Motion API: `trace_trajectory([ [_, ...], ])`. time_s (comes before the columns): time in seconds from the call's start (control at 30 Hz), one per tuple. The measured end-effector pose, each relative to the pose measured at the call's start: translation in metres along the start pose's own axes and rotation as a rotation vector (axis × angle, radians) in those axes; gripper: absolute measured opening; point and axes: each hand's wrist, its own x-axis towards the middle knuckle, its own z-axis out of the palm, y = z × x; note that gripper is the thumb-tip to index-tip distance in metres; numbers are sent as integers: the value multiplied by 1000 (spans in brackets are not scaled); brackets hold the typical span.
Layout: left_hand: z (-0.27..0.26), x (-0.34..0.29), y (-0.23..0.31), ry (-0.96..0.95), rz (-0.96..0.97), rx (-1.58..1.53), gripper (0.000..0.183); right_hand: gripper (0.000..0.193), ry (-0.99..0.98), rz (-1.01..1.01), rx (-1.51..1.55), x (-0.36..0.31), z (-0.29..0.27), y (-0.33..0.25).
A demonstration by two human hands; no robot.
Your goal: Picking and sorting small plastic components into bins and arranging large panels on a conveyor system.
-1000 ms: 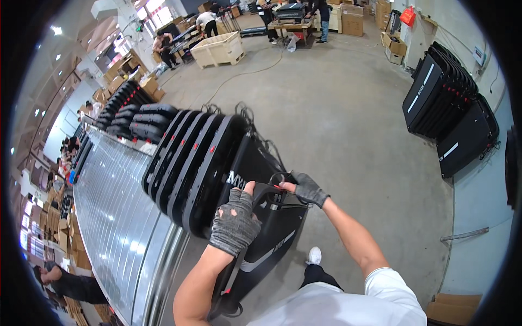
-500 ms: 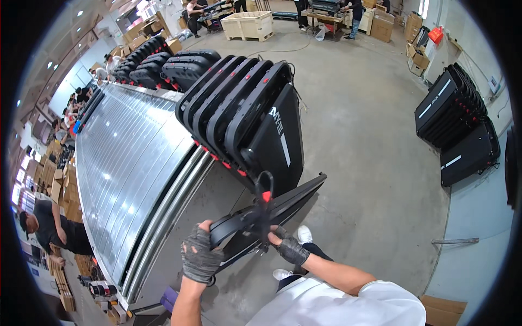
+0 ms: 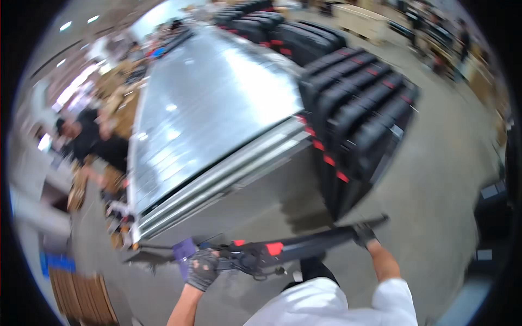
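I hold a long flat black panel point(image 3: 310, 249) with red clips level in front of my body. My left hand point(image 3: 203, 269), in a grey fingerless glove, grips its left end. Gloved too, my right hand point(image 3: 363, 234) grips the right end near the panel's far tip. A cable dangles under the middle of the panel. Beyond it, a row of the same black panels point(image 3: 353, 125) with red clips stands upright against the end of a long shiny metal table point(image 3: 206, 119). The picture is blurred by motion.
A person in dark clothes point(image 3: 89, 144) works at the left side of the metal table. Cardboard boxes point(image 3: 76, 293) lie at lower left. More black panels point(image 3: 255, 16) stand far along the table. Black cases point(image 3: 492, 217) line the right wall. Grey concrete floor point(image 3: 435, 179) lies between.
I have lifted the panel away from the standing row and turned left with it. It is now held level across my body, and the row is farther off.
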Motion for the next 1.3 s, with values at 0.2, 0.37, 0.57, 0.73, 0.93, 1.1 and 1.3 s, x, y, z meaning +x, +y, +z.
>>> trace_trajectory([
  [0.2, 41, -43, -55, -295, -189, 58, 28, 47, -307, -148, -16, 40, 42, -15],
  [0.37, 79, -83, -116, -386, -295, 36, 35, 39, -410, -164, -104, 78, 40, -70],
  [0.57, 103, -147, -235, -260, -503, -95, 32, 33, -577, -144, -162, 123, -19, -205],
  [0.73, 73, -236, -354, -351, -738, 54, 23, 23, -538, -327, -113, 170, -82, -358],
  [0.93, 24, -236, -485, 80, -627, -17, 15, 41, -557, -426, -103, 254, -188, -504],
  [1.1, -14, -253, -629, -105, -626, 157, 20, 61, -408, -629, -120, 349, -305, -568],
  [1.3, -72, -114, -673, -242, -673, 156, 23, 77, -303, -538, -317, 514, -390, -565],
])
